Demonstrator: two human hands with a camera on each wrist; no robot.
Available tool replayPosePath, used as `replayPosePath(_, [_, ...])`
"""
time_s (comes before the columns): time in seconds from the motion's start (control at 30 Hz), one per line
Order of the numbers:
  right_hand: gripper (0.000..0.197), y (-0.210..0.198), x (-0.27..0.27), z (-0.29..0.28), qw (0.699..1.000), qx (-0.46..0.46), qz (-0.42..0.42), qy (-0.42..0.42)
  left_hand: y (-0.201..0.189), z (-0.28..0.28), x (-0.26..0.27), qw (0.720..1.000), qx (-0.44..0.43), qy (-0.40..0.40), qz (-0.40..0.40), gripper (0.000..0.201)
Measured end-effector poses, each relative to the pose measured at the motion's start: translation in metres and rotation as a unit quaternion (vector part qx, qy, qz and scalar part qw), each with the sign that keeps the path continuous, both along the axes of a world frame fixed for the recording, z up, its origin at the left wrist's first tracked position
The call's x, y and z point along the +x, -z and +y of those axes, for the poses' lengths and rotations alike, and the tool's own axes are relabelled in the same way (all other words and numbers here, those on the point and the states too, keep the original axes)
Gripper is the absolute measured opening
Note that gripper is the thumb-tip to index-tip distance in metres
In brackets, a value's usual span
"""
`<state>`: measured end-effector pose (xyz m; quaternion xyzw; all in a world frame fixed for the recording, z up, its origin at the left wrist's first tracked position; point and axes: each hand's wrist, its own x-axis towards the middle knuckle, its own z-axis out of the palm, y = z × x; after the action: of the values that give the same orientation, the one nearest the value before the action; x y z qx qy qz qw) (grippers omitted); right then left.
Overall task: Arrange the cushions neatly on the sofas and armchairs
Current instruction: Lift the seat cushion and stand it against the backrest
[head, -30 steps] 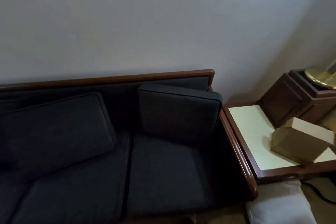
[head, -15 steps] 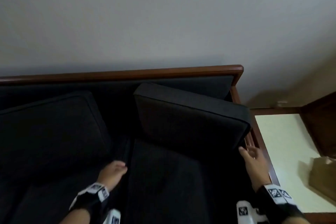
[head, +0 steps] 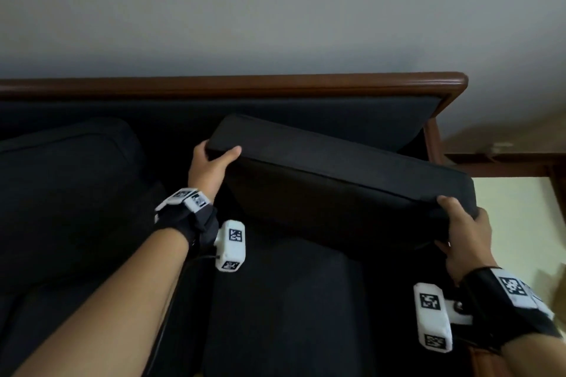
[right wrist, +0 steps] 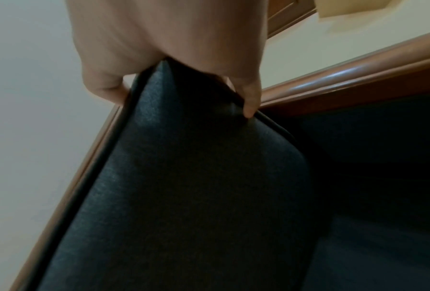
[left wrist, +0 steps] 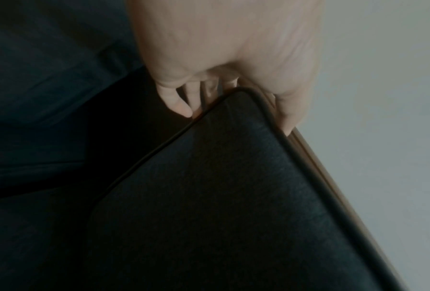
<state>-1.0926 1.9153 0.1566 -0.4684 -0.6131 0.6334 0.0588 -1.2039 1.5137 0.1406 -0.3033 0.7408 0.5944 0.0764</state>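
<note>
A dark back cushion (head: 337,180) stands tilted on the right seat of the dark sofa (head: 288,309), its right end lower and nearer to me. My left hand (head: 211,159) grips its upper left corner (left wrist: 236,137), thumb on the front and fingers behind. My right hand (head: 459,232) grips its upper right corner (right wrist: 183,118) the same way. A second dark back cushion (head: 67,193) leans on the left seat, untouched.
The sofa's brown wooden frame (head: 245,82) runs along the grey wall. Its wooden armrest (right wrist: 345,78) is close beside my right hand. A side table with a pale yellow top (head: 520,223) stands right of the sofa.
Both hands came into view, reached up from the seat and armrest, and took hold of the right cushion's top corners. The cushion has tipped forward off the backrest.
</note>
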Motion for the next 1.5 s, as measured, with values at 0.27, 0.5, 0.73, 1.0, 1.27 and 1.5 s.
replayPosePath(0.27, [0.041,-0.017,-0.075,-0.029,0.986,0.012,0.091,-0.141,0.000,-0.027,0.076,0.983,0.071,-0.165,-0.027,0.055])
replayPosePath(0.5, [0.082,0.021,-0.070,0.024,0.995,-0.007,0.007,-0.096,-0.023,0.028,0.014,0.990,0.099,-0.100,-0.014,0.059])
replayPosePath(0.73, [0.054,0.014,-0.090,0.015,0.992,0.003,0.003,-0.127,-0.011,0.004,0.024,0.992,0.074,-0.091,-0.050,0.065])
replayPosePath(1.0, [0.055,0.021,-0.092,0.026,0.988,-0.023,-0.008,-0.153,-0.009,0.002,0.007,0.995,0.045,-0.074,-0.042,0.063])
replayPosePath(1.27, [0.070,0.024,-0.101,-0.001,0.993,0.002,-0.007,-0.118,-0.015,-0.022,-0.005,0.999,-0.015,-0.031,-0.027,0.046])
replayPosePath(1.5, [0.109,0.023,-0.089,0.016,0.983,0.030,-0.035,-0.178,-0.008,-0.016,0.022,0.994,-0.105,-0.005,-0.007,0.073])
